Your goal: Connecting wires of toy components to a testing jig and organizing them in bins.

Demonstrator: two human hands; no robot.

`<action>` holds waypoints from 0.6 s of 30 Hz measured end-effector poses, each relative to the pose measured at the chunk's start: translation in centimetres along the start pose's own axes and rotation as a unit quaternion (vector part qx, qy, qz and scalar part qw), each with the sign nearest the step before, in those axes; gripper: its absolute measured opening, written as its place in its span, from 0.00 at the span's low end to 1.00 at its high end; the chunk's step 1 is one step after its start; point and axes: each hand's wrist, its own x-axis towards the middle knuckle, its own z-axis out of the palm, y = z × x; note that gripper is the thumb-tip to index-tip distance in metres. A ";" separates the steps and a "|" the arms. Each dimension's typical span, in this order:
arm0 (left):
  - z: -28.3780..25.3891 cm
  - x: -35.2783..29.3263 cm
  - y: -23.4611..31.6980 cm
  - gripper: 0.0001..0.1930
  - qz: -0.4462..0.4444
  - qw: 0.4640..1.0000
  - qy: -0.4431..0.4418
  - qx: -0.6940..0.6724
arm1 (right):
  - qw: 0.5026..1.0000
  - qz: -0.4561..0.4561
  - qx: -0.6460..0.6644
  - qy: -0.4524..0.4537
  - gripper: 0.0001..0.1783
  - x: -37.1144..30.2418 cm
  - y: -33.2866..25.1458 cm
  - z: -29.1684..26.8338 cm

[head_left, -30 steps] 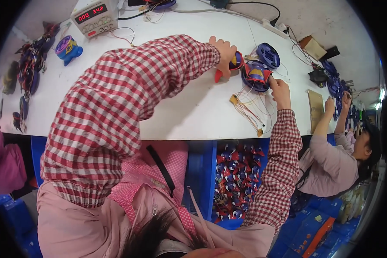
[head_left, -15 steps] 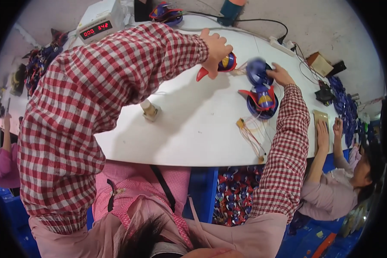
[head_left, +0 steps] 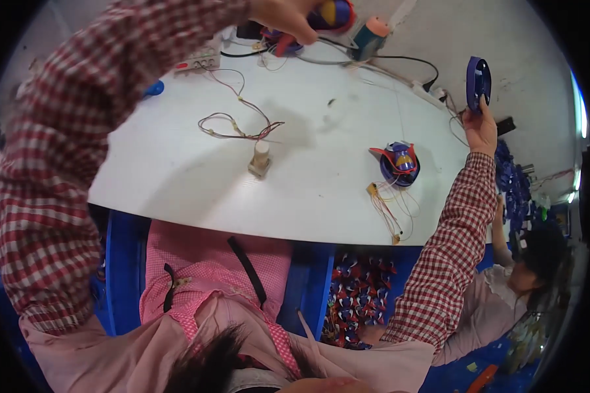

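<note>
Lifted since half a second ago: left hand (head_left: 285, 18) closing fingers on red-and-yellow toy part (head_left: 332, 13) far above white table (head_left: 177, 170), right hand (head_left: 482, 128) pinching upright blue disc (head_left: 478, 82) beyond blue-red toy body (head_left: 400, 164), nearer right hand.

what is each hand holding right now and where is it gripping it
The left hand grips a red, yellow and blue toy part by its near side. The right hand holds a blue round shell by its lower edge.

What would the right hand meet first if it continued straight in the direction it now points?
Probably nothing near: the right hand, holding a blue round part, points up past the table's far edge; depth is unclear.
</note>
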 end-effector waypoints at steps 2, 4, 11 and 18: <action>-2.2 -2.2 -2.2 0.23 -0.105 0.993 -0.045 0.010 | 1.000 -0.012 -0.014 -0.023 0.14 -1.0 -0.2 2.5; -5.5 -7.7 2.2 0.38 0.041 0.965 0.186 0.179 | 0.997 -0.040 -0.049 -0.037 0.13 -4.8 -2.4 4.6; -7.4 -22.0 5.5 0.34 -0.029 0.964 0.231 0.128 | 0.976 0.070 -0.109 -0.177 0.08 -14.2 -4.2 12.8; 2.6 -23.9 2.1 0.28 -0.021 0.921 0.090 0.378 | 0.955 0.265 -0.074 -0.111 0.13 -27.5 7.8 17.3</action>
